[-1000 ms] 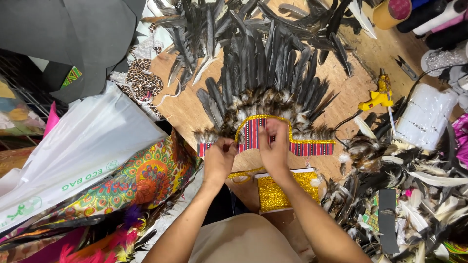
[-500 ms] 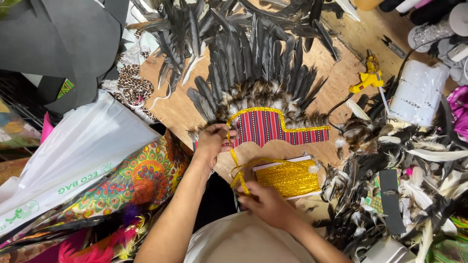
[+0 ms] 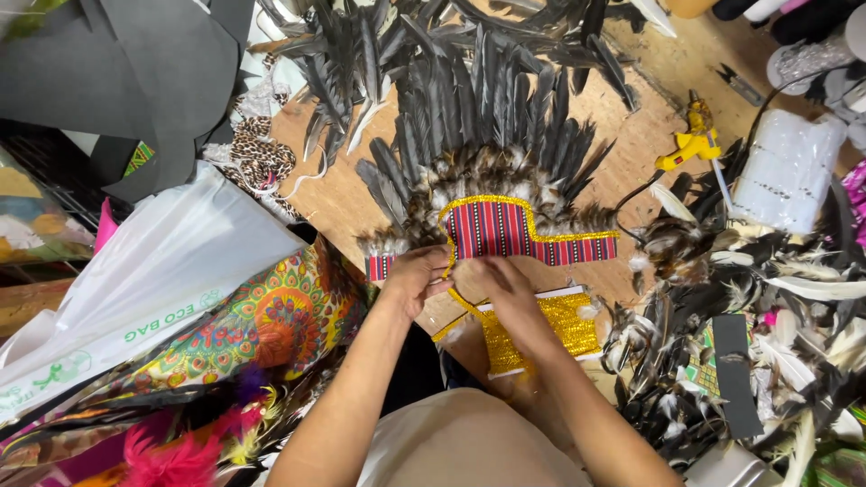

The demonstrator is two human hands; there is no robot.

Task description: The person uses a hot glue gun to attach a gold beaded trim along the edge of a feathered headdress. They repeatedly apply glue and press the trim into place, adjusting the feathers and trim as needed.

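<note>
A feather headdress (image 3: 492,144) lies on the wooden table (image 3: 336,194), dark feathers fanned away from me, with a red striped band (image 3: 505,230) edged in gold trim along its front. My left hand (image 3: 413,275) pinches the band's lower left edge. My right hand (image 3: 496,280) sits just beside it at the band's lower middle, pressing a strip of gold trim (image 3: 460,298) against the edge. That strip runs down to a card wound with gold sequin trim (image 3: 541,329) under my right forearm.
A yellow glue gun (image 3: 690,144) lies to the right of the headdress. Loose black and white feathers (image 3: 767,316) pile at the right. A white plastic bag (image 3: 153,280) and patterned fabric (image 3: 244,334) lie at the left, leopard print cloth (image 3: 262,162) behind.
My right hand, low near my body half a second ago with the gold strip, has come back up to the band's lower edge. The left hand stays on the band.
</note>
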